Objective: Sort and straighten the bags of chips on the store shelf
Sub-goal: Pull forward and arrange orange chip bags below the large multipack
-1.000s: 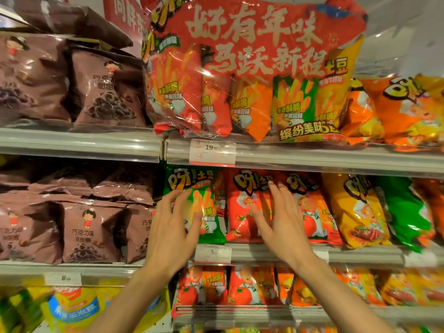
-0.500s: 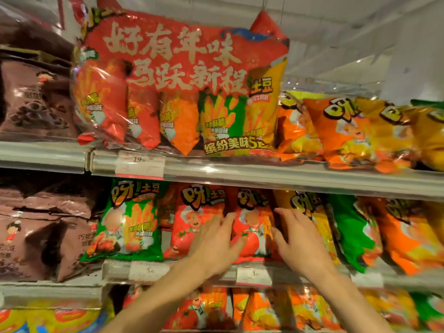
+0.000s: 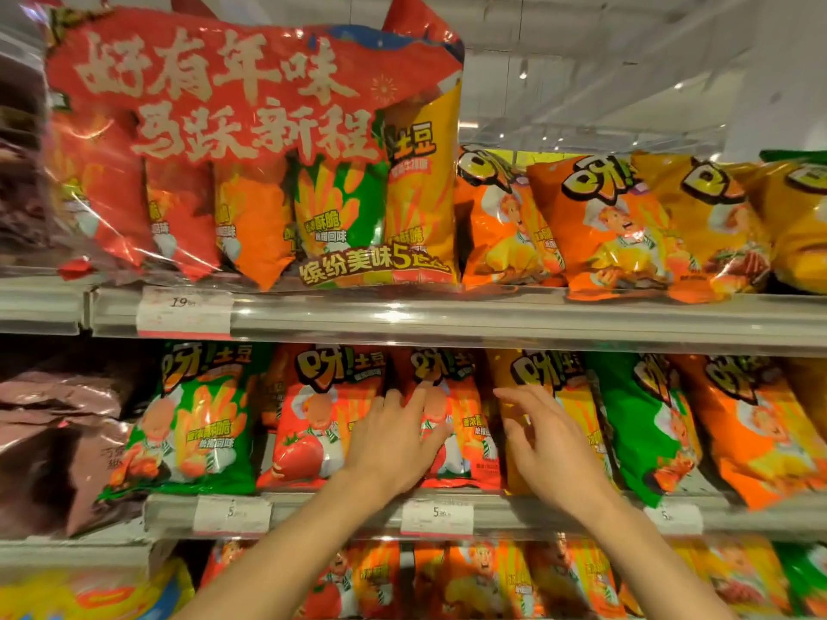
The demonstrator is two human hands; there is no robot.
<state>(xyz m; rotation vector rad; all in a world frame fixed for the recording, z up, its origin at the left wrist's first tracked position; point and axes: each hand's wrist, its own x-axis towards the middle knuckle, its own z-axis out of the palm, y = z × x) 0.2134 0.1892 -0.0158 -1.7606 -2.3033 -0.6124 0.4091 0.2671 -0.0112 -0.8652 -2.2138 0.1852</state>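
On the middle shelf (image 3: 514, 514) stands a row of chip bags: a green bag (image 3: 197, 418), a red tomato bag (image 3: 313, 413), a second red bag (image 3: 465, 422), a yellow bag (image 3: 568, 396), another green bag (image 3: 644, 422) and an orange bag (image 3: 760, 431). My left hand (image 3: 394, 440) lies flat, fingers apart, across the seam between the two red bags. Fingers spread, my right hand (image 3: 546, 445) rests on the front of the yellow bag. Neither hand grips a bag.
On the upper shelf sits a large red multipack (image 3: 250, 145), with orange and yellow bags (image 3: 617, 226) to its right. Brown snack bags (image 3: 58, 431) fill the left bay. More chip bags (image 3: 483, 579) stand on the shelf below. Price tags (image 3: 436, 514) hang on the rails.
Both hands have shifted right along the middle shelf, from the green and first red bag to the second red and the yellow bag. The view has moved right and closer.
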